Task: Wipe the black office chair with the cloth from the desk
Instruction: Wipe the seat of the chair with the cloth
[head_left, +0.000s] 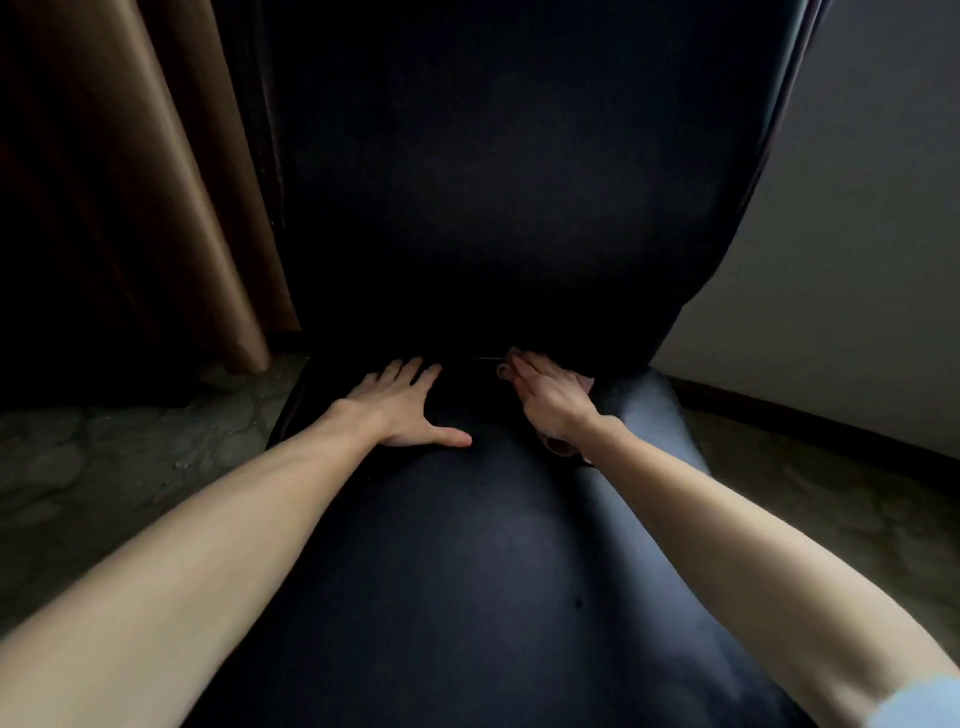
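**A:** Nearest first. The seat (457, 582) of the black office chair (483, 499) fills the lower view. It is smooth and padded, with a faint sheen. The left hand (400, 410) lies flat on it with fingers straight and spread, so the grip is wide and holds nothing.

**B:** Where is the cloth?

**A:** The cloth (586, 384) is under the right hand (550, 405), at the crease where the seat meets the backrest (493, 182). The grip is closed around it. Only pinkish edges show, one beside the fingers and one past the heel of the palm.

**B:** How will it handle?

**A:** My judgement is that the cloth is light, soft and quick to bunch, with no stiffness to speak of. It is best held as a wad in the palm, with the fingertips pushing a fold into the crease. It should slide easily on so smooth a cover, so steady downward pressure matters more than speed. The chair may swivel or roll under a sideways stroke, but its base is out of view, so I cannot confirm that. The flat left hand looks well placed to brace it.

**B:** And farther out?

**A:** The backrest stands upright and very dark, with surface detail lost in shadow. A brown curtain (156, 182) hangs to the left and a pale wall (857, 260) stands to the right. The floor (104, 467) shows on both sides. The bench is not in view.
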